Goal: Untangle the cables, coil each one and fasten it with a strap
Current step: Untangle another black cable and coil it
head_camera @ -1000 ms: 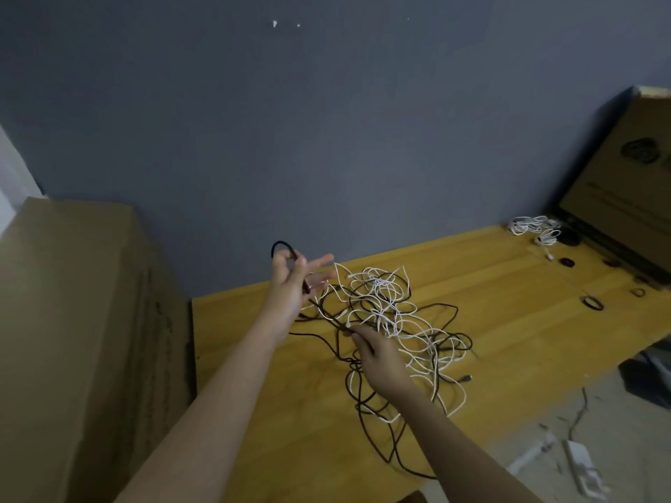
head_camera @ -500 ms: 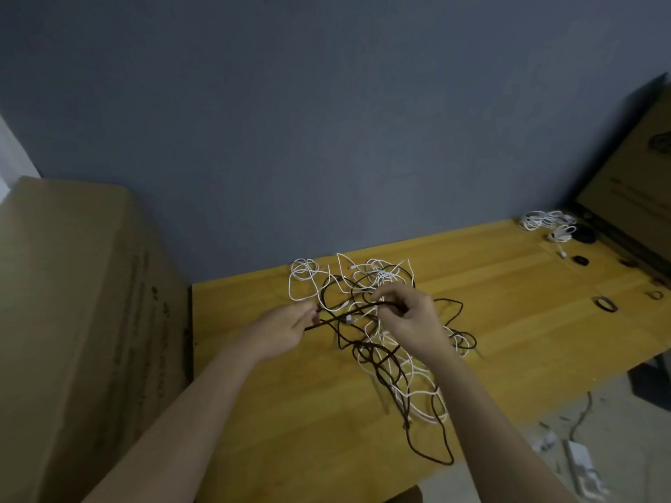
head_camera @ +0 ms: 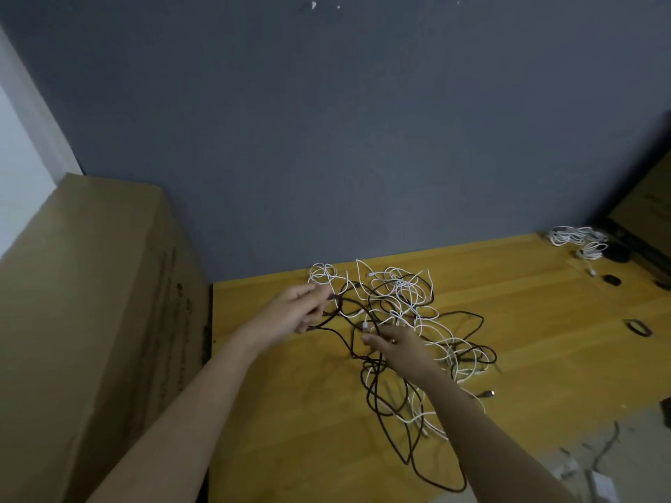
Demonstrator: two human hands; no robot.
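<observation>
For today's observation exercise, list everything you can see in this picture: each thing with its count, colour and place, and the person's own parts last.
Tangled thin cables: one heap, black and white strands, count unclear, middle of the table.
Bundle of white cables: one, white, far right of the table by the wall.
Small dark strap loops: at least two, black, right side of the table.
Wooden table: one, yellow.
Large cardboard box: one, brown, left of the table.
Wall: grey-blue, behind the table.
Left hand: pinches a black cable at the heap's left edge.
Right hand: grips cables in the heap's middle.
</observation>
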